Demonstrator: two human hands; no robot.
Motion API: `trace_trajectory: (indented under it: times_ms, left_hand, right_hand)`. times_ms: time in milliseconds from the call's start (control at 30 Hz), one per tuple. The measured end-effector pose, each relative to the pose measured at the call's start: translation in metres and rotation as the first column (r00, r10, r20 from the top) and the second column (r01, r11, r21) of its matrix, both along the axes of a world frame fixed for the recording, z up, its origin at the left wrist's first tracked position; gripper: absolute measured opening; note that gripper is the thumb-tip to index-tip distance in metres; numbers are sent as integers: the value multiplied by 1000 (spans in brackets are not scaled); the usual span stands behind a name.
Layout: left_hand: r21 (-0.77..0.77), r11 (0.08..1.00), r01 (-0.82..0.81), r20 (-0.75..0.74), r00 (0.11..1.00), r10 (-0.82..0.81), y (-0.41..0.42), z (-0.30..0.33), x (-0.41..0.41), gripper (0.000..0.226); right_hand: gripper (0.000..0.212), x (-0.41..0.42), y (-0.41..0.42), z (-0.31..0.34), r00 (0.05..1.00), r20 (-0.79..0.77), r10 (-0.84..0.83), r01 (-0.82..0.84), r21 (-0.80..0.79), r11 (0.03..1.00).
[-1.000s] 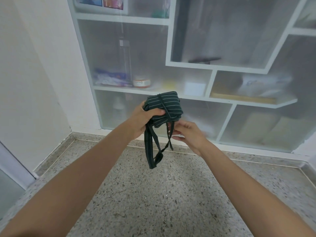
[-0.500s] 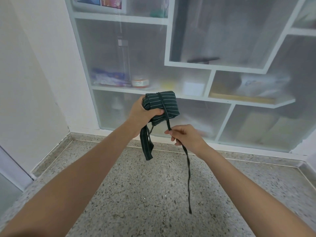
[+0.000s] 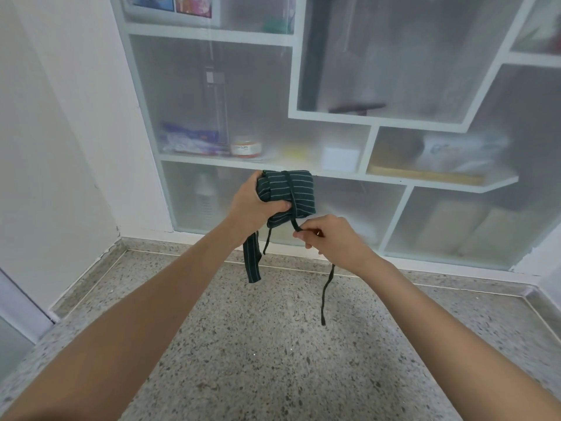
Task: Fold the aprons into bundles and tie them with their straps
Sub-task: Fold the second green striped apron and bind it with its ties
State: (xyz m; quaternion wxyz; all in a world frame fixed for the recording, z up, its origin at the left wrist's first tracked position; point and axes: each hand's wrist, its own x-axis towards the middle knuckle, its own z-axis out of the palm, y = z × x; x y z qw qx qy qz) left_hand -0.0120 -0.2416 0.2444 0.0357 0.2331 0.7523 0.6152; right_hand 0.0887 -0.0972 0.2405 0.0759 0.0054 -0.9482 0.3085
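A dark green apron with thin white stripes is rolled into a tight bundle [image 3: 290, 192], held in the air over the counter. My left hand [image 3: 253, 205] grips the bundle from its left side, thumb pressed against its lower edge. One thin strap [image 3: 326, 294] runs over the bundle, down into my right hand [image 3: 329, 237], and hangs below it. My right hand is shut on that strap just under the bundle. A wide striped strap [image 3: 252, 261] and a short thin end dangle under my left hand.
A speckled stone counter [image 3: 273, 344] lies below my arms, with a raised rim at the back and left. Behind it stands a white shelf unit [image 3: 291, 117] with frosted panels, holding a tub, boxes and bags. A white wall closes the left side.
My right hand took the thin strap, pulled it out long and now holds it closer under the bundle. The bundle stays in my left hand, nearly still.
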Motion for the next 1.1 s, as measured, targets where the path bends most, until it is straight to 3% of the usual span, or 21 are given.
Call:
trace_trajectory:
  times_ms: [133,200,300,467,600,700,833,933,1100]
  left_hand:
    - [-211,972,107,-105,986,-131,1,-3,0,58]
    - [-299,936,184,-85,972,-219,1,-4,2,58]
    - [-254,916,311,30,949,-314,-3,-1,7,52]
    - [-125,855,503,227,854,-469,-12,9,15,40]
    - [7,802,597,342,752,-563,-14,10,15,39]
    - [124,799,588,391,711,-584,-13,7,16,40]
    - [274,821,501,425,703,-571,-10,4,16,40]
    - [394,820,415,443,697,-565,-9,6,15,37]
    - [455,851,261,517,701,-491,-6,6,16,39]
  right_hand:
    - [6,-2,4,20,998,-53,40,-34,112,993]
    - [5,-5,6,34,995,-40,96,-90,142,986]
    - [9,-6,10,50,985,12,173,-173,126,977]
    - [5,-6,21,62,977,-93,193,-209,-218,953]
    - [7,-10,26,52,986,-127,109,-161,-527,835]
    - [10,-13,30,32,998,-61,9,-51,-721,691]
    - [21,-9,28,5,996,82,-32,87,-849,522]
    - [25,-5,17,-7,989,133,-59,145,-856,497]
    - [18,-2,5,-8,988,147,-35,146,-865,479]
